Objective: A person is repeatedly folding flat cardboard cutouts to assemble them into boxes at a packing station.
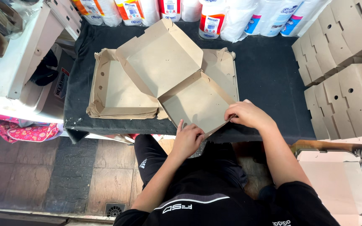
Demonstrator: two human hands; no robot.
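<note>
Both hands work the near edge of a brown cardboard box (pixel 189 90) that I am folding into shape. Left hand (pixel 188 140) is curled, fingertips pressing down on the near front flap, thumb tucked under the edge. Right hand (pixel 248 115) is closed in a pinch on the near right corner, where the side wall meets the front. The box sits half-formed at the front of a desk (pixel 269 75) covered in black cloth, its lid standing open and tilted away from me. It rests partly on a stack of flat unfolded blanks (pixel 118 94) to its left. To do this fold well, I judge the corner tab should be held tight while the front flap is pushed upright along its crease, so the wall stays square. Beyond the box, wrapped paper rolls (pixel 231 16) line the far edge. Finished boxes (pixel 344 62) lie overlapped at the right.
</note>
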